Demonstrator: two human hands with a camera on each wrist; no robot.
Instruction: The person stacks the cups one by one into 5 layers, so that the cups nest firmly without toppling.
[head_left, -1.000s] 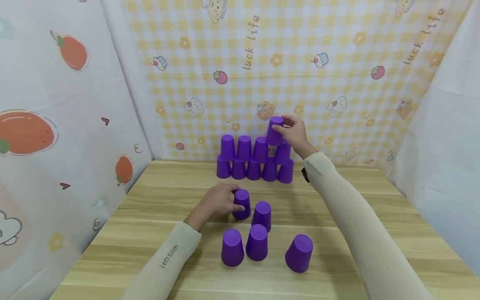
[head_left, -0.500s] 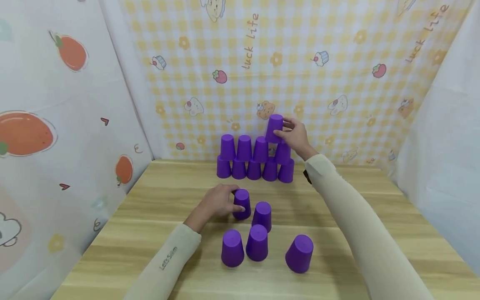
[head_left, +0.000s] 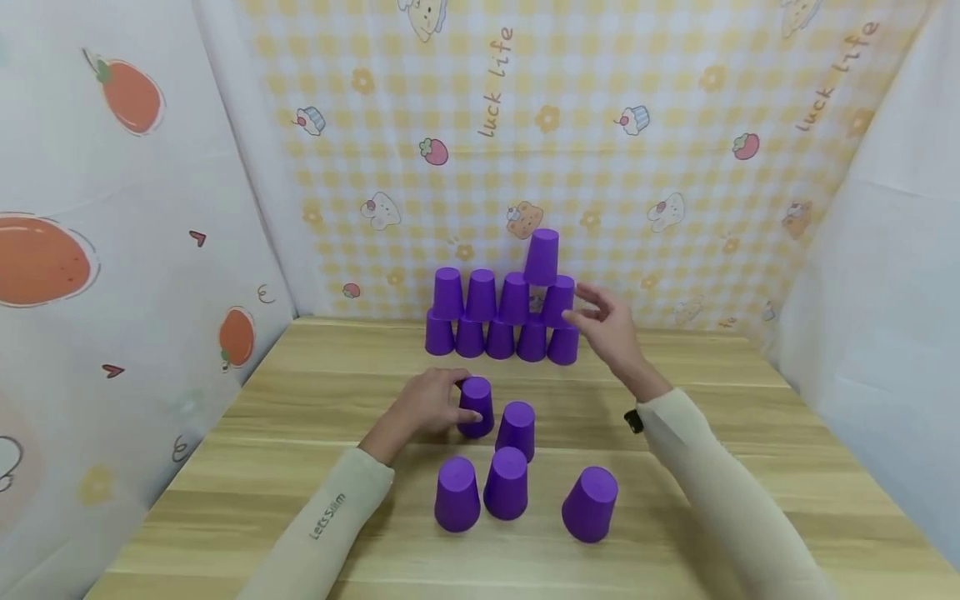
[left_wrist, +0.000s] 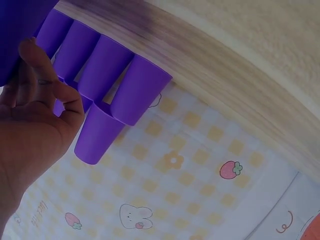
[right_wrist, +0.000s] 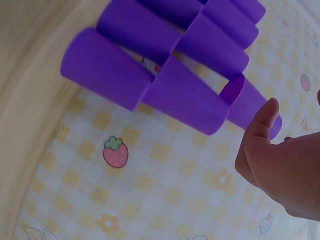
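Note:
My left hand [head_left: 431,400] grips an upside-down purple cup [head_left: 477,404] that stands on the table, thumb on its near side and fingers behind. At the back, a two-row wall of upside-down purple cups carries a single cup [head_left: 542,257] on top, toward its right end. That top cup straddles two cups of the second row. Just right of the second row's end cup [head_left: 557,302], my right hand [head_left: 611,329] holds nothing, thumb and fingers spread apart. In the right wrist view, the right hand [right_wrist: 282,160] appears beside the top cup [right_wrist: 252,107].
In front of the left hand's cup stand several upside-down purple cups: one close by [head_left: 516,432], two side by side [head_left: 457,493], [head_left: 507,483], and one apart at the right [head_left: 590,504]. A patterned cloth [head_left: 570,183] hangs directly behind the wall of cups.
My right hand has let go of the top cup, which now rests on the second row, and has moved down and right. The left hand keeps its hold. The view has shifted slightly.

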